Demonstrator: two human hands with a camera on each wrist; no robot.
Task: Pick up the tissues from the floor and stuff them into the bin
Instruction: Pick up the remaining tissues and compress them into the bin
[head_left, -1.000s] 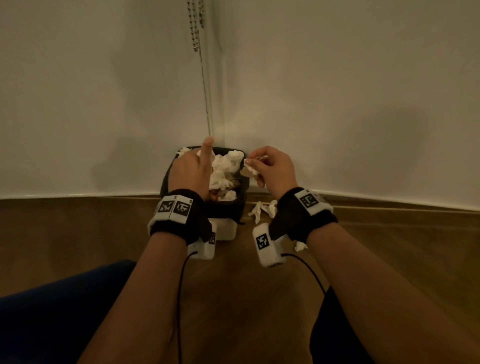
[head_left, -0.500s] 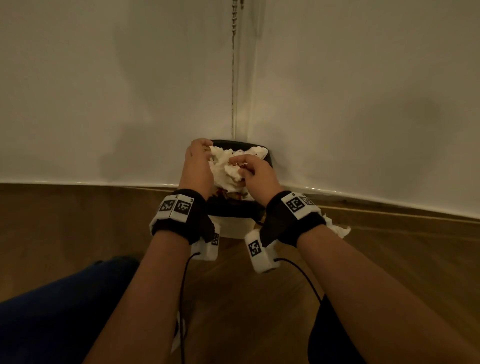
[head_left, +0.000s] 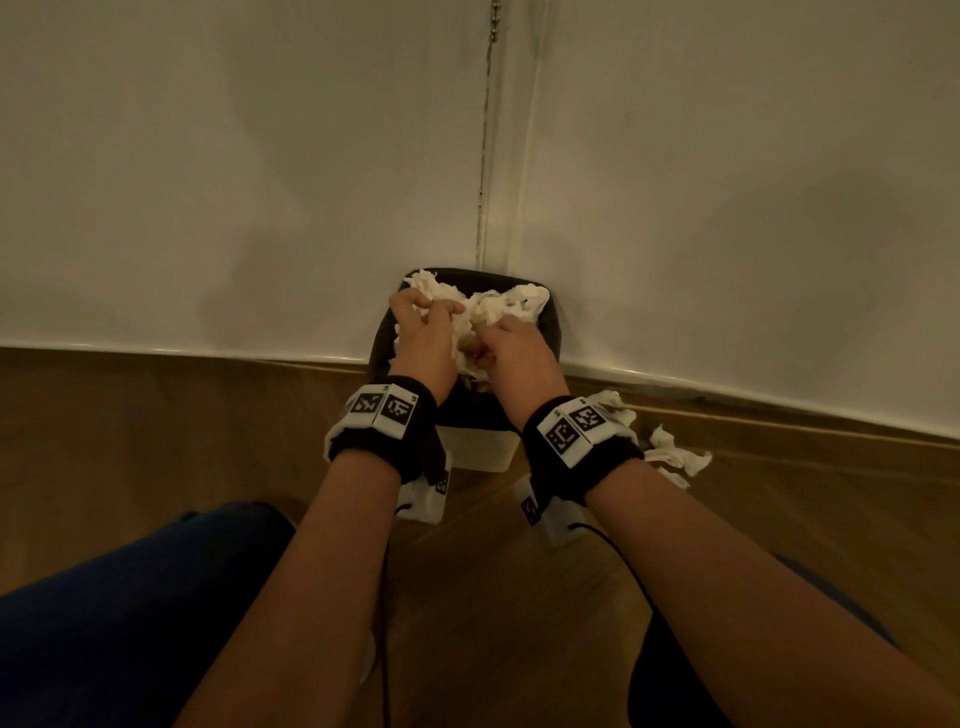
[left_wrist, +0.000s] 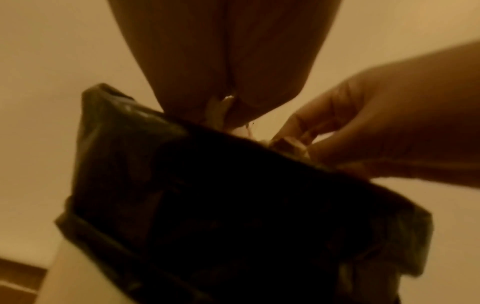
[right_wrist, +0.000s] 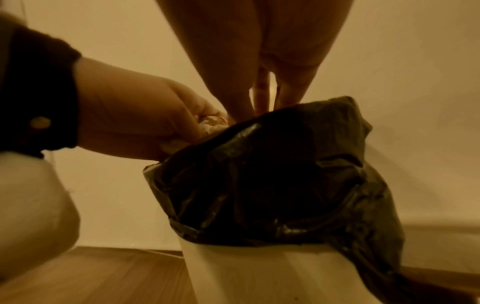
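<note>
From my seat, my knee (head_left: 130, 613) is nearest, at 8 o'clock. Past it, loose tissues on the floor (head_left: 670, 454) lie at 2 o'clock of my right wrist, just beside the bin (head_left: 475, 452). My left hand (head_left: 423, 338) and right hand (head_left: 514, 348) both sit in the bin's mouth, fingers curled into the heaped tissues (head_left: 498, 306). Farthest, at 12 o'clock, is the wall corner (head_left: 483, 156).

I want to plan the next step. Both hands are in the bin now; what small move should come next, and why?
Probably press the tissues deeper: the pile stands above the bin rim, with the left hand and right hand both curled into it. More tissues on the floor beside the bin need room.
</note>
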